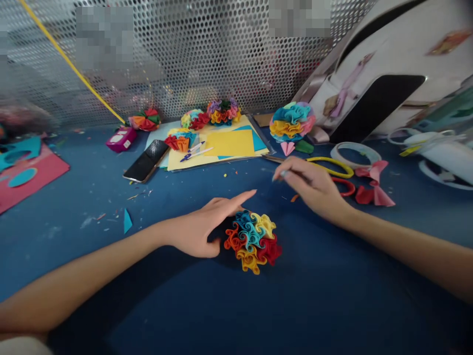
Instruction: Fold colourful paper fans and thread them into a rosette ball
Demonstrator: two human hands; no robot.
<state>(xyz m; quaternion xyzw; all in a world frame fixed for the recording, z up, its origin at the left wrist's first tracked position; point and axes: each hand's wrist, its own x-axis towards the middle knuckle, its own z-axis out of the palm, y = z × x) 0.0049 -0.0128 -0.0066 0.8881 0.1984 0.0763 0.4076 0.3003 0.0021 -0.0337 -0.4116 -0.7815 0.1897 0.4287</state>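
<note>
A ball-shaped paper flower (253,239) with curled yellow, blue, red and orange petals sits on the blue table in front of me. My left hand (201,227) is beside its left edge, index finger stretched out and thumb apart; its other fingers are partly hidden behind the flower, and I cannot tell if they touch it. Farther right, my right hand (314,185) is raised with bent fingers, their tips close together. Anything between those tips is too small to make out. Just behind that hand lie scissors (332,165) with yellow and red handles, partly covered by it.
Behind are a phone (146,160), yellow paper (231,143), pens (195,151) and more paper flowers (291,122). To the right are a tape roll (355,155), a pink bow (376,183), and an upright phone (377,108) against a white bag (402,44). Pink paper (44,170) lies left.
</note>
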